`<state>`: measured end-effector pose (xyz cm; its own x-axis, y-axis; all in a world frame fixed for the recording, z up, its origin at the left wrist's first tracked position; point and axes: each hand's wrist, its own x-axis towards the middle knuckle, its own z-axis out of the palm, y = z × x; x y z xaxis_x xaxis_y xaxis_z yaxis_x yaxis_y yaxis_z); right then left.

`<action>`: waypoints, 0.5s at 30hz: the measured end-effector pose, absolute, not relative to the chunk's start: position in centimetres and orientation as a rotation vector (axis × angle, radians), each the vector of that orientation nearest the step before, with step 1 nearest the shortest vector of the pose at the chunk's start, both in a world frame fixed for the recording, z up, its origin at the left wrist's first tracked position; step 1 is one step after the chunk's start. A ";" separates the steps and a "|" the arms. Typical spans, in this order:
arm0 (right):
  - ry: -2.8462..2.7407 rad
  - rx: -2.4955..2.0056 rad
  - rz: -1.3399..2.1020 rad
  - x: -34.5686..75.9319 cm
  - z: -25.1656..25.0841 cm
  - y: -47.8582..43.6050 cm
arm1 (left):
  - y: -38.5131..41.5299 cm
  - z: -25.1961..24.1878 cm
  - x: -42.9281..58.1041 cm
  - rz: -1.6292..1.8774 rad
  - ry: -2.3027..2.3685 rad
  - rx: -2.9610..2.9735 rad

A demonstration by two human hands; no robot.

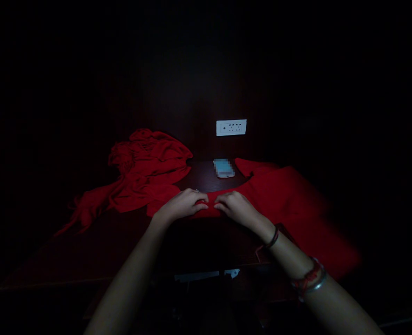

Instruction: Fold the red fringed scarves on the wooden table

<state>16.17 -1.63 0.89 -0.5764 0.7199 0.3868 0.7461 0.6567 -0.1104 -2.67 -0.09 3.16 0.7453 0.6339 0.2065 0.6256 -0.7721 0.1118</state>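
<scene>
A long red scarf [275, 190] with fringe lies across the dark desk, spread flat on the right and heaped in loose folds on the left. Its narrow, gathered middle runs between my two hands. My left hand [185, 203] pinches the cloth there with thumb and curled fingers. Close beside it, my right hand [237, 207] grips the same strip, fingertips facing the left ones across a small gap. A bracelet and bangles circle my right wrist and forearm. The fringed end trails toward the left side of the desk.
Behind my hands a phone-like flat blue object [224, 168], its face blurred out, rests on the desk [202, 173]. A white socket plate [231, 127] is set in the dark back wall. The desk's front edge runs below my hands; the surroundings are very dark.
</scene>
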 end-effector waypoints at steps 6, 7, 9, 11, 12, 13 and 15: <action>-2.410 -1.183 -0.222 16.4 -0.2 -1.3 | 0.0 3.5 -3.9 0.405 1.111 2.879; -2.416 -1.185 -0.251 16.5 -0.2 -1.4 | 0.1 3.5 -4.2 0.429 1.111 2.871; -2.425 -1.195 -0.295 16.5 -0.1 -1.6 | 0.1 3.6 -4.9 0.510 1.103 2.846; -2.420 -1.219 -0.317 16.5 0.0 -1.7 | 0.3 3.5 -5.6 0.589 1.089 2.805; -2.411 -1.234 -0.322 16.5 0.1 -1.7 | 0.3 3.4 -6.0 0.609 1.080 2.784; -2.404 -1.247 -0.323 16.5 0.1 -1.7 | 0.4 3.2 -6.3 0.617 1.071 2.767; -2.400 -1.270 -0.317 16.4 0.1 -1.7 | 0.5 2.9 -6.9 0.631 1.064 2.741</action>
<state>16.43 -1.71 0.13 -0.5042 0.7362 0.4514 0.8282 0.5603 0.0112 -6.87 0.47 2.88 0.6631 0.6703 0.3332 0.6141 -0.7417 0.2699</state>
